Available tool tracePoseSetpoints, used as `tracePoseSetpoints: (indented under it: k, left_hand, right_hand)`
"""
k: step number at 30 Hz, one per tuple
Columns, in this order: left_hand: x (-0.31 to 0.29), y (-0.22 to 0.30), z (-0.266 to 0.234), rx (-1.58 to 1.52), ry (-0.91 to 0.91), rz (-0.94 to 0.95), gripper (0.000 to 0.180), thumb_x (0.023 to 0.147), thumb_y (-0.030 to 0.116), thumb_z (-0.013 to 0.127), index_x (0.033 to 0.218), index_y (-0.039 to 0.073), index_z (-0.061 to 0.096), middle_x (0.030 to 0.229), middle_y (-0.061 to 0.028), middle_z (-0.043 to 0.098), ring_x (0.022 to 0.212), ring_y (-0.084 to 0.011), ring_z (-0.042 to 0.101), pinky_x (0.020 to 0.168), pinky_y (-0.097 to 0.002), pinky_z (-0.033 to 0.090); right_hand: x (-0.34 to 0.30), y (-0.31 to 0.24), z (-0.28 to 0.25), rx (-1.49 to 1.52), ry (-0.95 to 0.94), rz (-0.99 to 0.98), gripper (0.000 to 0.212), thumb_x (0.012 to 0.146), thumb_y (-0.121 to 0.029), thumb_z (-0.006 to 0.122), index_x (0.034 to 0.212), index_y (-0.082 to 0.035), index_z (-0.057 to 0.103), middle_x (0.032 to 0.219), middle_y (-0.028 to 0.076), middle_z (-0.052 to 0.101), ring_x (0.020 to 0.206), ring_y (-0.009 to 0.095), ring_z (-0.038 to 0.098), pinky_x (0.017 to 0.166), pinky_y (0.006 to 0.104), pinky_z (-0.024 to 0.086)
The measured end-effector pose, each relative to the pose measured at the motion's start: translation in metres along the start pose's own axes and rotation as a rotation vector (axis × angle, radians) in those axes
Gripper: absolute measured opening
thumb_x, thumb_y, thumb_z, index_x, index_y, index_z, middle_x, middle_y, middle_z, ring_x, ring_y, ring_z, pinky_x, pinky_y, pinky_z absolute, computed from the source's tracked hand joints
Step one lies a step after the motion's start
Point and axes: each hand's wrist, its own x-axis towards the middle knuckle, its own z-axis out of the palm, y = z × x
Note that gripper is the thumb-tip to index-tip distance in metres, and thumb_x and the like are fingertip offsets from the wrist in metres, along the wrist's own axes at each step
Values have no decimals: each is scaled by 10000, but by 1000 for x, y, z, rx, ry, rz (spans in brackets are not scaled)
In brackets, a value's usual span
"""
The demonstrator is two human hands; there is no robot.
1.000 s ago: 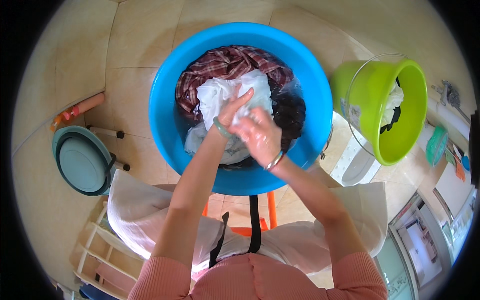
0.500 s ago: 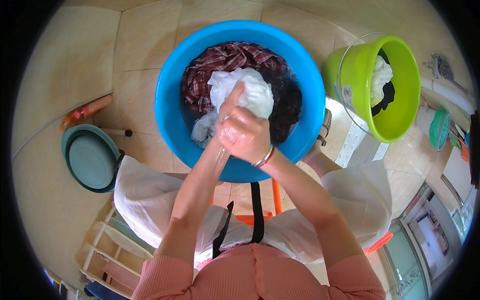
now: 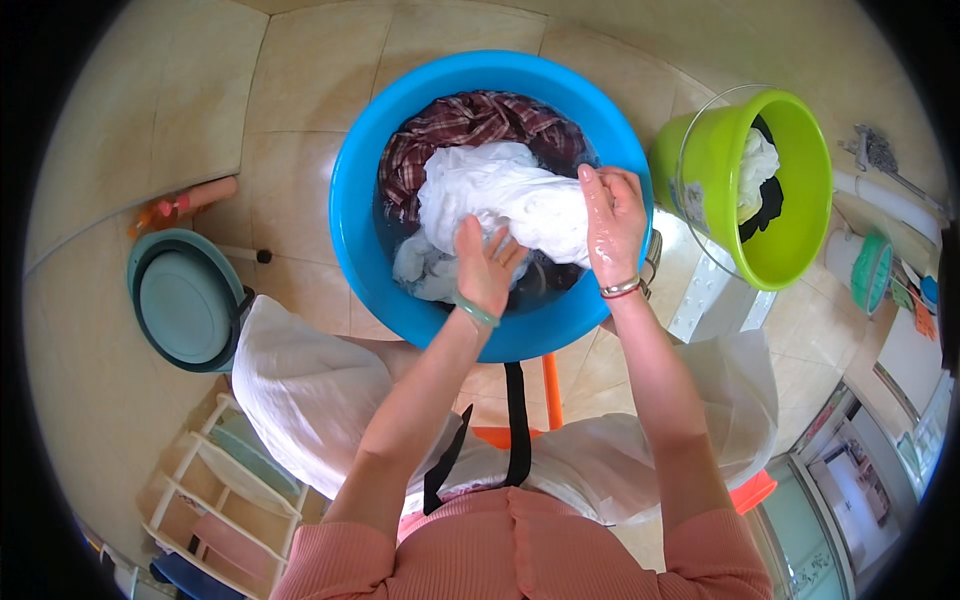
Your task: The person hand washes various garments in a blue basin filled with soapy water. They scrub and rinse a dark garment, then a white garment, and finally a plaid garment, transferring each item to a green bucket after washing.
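A white wet cloth (image 3: 520,195) lies bunched and stretched across a blue basin (image 3: 350,270) of dark water. My right hand (image 3: 613,225) grips its right end near the basin's rim, with the thumb on top. Palm up and fingers apart, my left hand (image 3: 486,268) is at the cloth's near edge, holding nothing. A dark red plaid garment (image 3: 455,120) rests in the water along the far side. Part of the white cloth (image 3: 425,270) hangs into the water left of my left hand. Dark fabric or water beneath is hard to make out.
To the right stands a lime green bucket (image 3: 700,150) with a wire handle, holding white and black clothes. Grey-green basins (image 3: 185,305) are stacked at the left, near a pale shelf rack (image 3: 225,490). An orange stool (image 3: 552,400) shows between my knees.
My hands were clasped together over the bunched white cloth. They have moved apart, the right one drawing the cloth's end to the right, and the left has opened.
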Motion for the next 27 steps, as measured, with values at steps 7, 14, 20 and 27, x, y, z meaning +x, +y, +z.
tracePoseSetpoints:
  k: [7, 14, 20, 27]
  left_hand:
    - [-3, 38, 37, -354, -456, -79, 919, 829, 808, 338, 1387, 84, 439, 1341, -92, 535, 1197, -251, 534, 1026, -391, 419]
    - [13, 48, 10, -166, -316, -482, 361, 899, 253, 534, 1182, 30, 560, 864, -100, 648, 762, -230, 633, 727, -363, 534]
    - [-53, 47, 48, 359, -297, -174, 504, 761, 28, 662, 1244, -3, 524, 1001, -87, 655, 860, -165, 645, 773, -319, 534]
    - [-73, 79, 71, 1206, -675, -385, 591, 748, 122, 668, 1315, 52, 515, 1122, -94, 656, 1019, -186, 600, 950, -300, 442]
  right_hand:
    - [-40, -53, -22, 564, -764, 62, 210, 846, -33, 660, 688, -13, 522, 881, 36, 601, 754, 75, 515, 695, 227, 410]
    - [-33, 12, -31, 750, -1174, 470, 375, 955, -424, 524, 971, -52, 570, 978, 107, 646, 877, 204, 623, 773, 303, 472]
    - [-9, 103, -27, 926, -573, 909, 861, 898, -709, 386, 1490, -93, 282, 1448, 132, 423, 1313, 295, 427, 1064, 476, 366]
    - [21, 110, -6, 1085, -679, 860, 764, 925, -675, 326, 1403, -87, 423, 1380, 86, 506, 1266, 257, 484, 1093, 409, 359]
